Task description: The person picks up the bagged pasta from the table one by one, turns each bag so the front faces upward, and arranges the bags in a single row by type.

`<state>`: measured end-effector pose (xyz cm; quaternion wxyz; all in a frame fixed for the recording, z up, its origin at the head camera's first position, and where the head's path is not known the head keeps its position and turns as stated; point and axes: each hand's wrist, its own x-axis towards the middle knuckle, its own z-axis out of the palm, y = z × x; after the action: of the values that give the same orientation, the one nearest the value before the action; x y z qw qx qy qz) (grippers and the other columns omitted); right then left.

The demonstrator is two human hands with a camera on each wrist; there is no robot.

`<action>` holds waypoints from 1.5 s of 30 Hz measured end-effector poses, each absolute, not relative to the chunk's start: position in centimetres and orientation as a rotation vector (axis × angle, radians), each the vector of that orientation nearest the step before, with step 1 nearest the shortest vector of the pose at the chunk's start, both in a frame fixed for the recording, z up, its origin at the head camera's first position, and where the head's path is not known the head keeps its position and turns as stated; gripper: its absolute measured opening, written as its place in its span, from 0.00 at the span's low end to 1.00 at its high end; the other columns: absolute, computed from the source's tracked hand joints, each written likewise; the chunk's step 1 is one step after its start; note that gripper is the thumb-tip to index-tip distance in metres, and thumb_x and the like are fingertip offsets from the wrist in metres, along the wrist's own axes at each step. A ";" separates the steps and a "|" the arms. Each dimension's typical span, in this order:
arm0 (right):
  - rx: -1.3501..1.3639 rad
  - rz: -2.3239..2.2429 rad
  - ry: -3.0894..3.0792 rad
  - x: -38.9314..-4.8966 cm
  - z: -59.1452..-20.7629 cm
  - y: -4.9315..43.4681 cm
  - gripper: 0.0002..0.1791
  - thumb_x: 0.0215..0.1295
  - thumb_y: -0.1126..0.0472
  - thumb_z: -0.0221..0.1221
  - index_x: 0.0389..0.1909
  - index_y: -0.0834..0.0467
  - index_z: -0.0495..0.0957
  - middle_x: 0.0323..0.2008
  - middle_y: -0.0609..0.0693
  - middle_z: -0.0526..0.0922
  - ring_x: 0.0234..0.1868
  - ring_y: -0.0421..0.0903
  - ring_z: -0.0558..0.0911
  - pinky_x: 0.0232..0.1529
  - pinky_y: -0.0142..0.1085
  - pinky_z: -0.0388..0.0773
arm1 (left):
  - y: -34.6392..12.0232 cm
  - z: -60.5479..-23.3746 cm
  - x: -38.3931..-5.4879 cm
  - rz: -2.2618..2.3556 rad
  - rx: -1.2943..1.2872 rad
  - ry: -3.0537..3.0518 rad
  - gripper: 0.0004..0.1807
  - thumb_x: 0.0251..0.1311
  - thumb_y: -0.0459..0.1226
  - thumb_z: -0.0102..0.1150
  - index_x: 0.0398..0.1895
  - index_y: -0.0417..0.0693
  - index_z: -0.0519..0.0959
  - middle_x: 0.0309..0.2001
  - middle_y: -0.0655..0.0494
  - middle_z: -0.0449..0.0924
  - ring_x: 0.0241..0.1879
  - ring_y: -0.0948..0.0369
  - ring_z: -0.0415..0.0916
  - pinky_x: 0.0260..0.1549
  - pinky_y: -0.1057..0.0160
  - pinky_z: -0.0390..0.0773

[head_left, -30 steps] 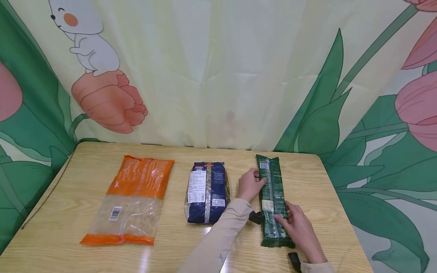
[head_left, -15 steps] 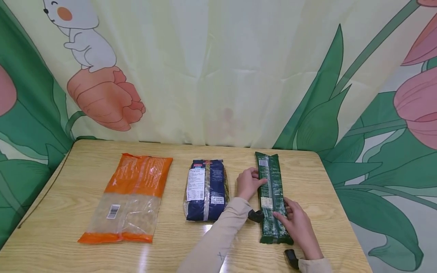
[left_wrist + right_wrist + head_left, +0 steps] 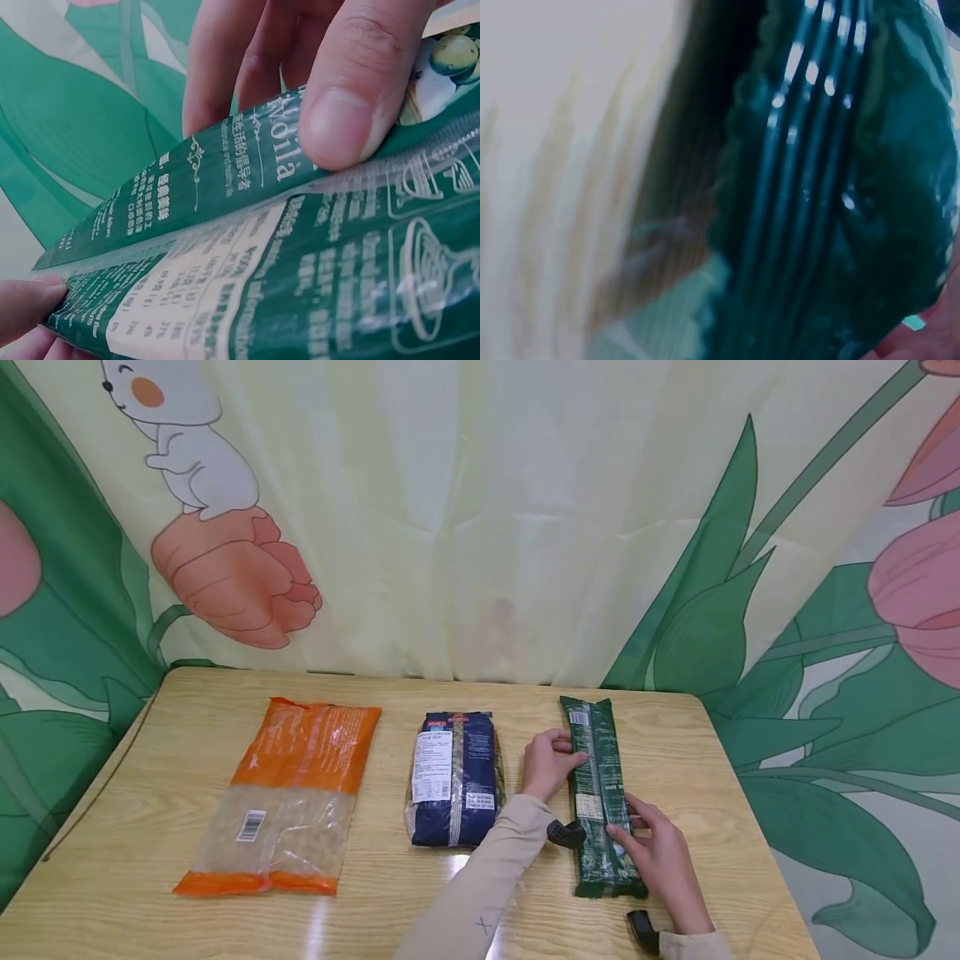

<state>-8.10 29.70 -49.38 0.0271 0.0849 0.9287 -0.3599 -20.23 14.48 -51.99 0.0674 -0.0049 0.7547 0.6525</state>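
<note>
A long green food packet [image 3: 596, 785] lies lengthwise at the right of the table, its printed back with a centre seam facing up. My left hand [image 3: 547, 764] holds its left edge near the upper half, thumb over the top. My right hand [image 3: 663, 860] grips the lower right edge, thumb [image 3: 345, 127] pressing on the print in the left wrist view. There, the left thumb [image 3: 34, 304] shows at the packet's other side. In the right wrist view the ridged, crimped end of the packet [image 3: 802, 187] fills the right half, with most of the right hand hidden.
Left of the green packet stands a dark blue bag [image 3: 474, 777] with a white label. Farther left, an orange and clear bag [image 3: 300, 802] lies flat on the wooden table [image 3: 112, 860]. A printed curtain [image 3: 480, 527] hangs behind the table.
</note>
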 end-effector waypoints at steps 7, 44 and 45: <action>0.235 -1.155 2.876 -8.0 -49.6 29.9 0.33 0.67 0.63 0.63 0.70 0.68 0.65 0.58 0.67 0.75 0.53 0.60 0.79 0.46 0.44 0.84 | 14.6 -51.8 -20.0 2.017 -0.042 2.293 0.19 0.49 0.33 0.76 0.48 0.45 0.86 0.36 0.53 0.88 0.35 0.64 0.84 0.35 0.70 0.81; 0.175 -1.307 3.083 -5.1 -47.7 27.5 0.28 0.65 0.68 0.64 0.66 0.62 0.73 0.55 0.62 0.80 0.49 0.55 0.80 0.43 0.45 0.85 | 12.6 -49.4 -17.3 2.175 0.083 2.133 0.20 0.57 0.34 0.71 0.54 0.45 0.82 0.44 0.49 0.85 0.40 0.61 0.83 0.38 0.67 0.82; 0.180 -1.308 3.083 -5.0 -47.6 27.5 0.28 0.65 0.68 0.64 0.66 0.62 0.73 0.55 0.62 0.80 0.49 0.55 0.80 0.43 0.45 0.85 | 12.6 -49.3 -17.2 2.180 0.092 2.127 0.20 0.57 0.35 0.71 0.55 0.46 0.81 0.44 0.49 0.85 0.41 0.60 0.83 0.40 0.67 0.82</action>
<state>-4.99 27.46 -47.56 -0.1061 0.0535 0.9141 -0.3878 -17.21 12.55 -49.32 0.0473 0.0300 0.6974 0.7145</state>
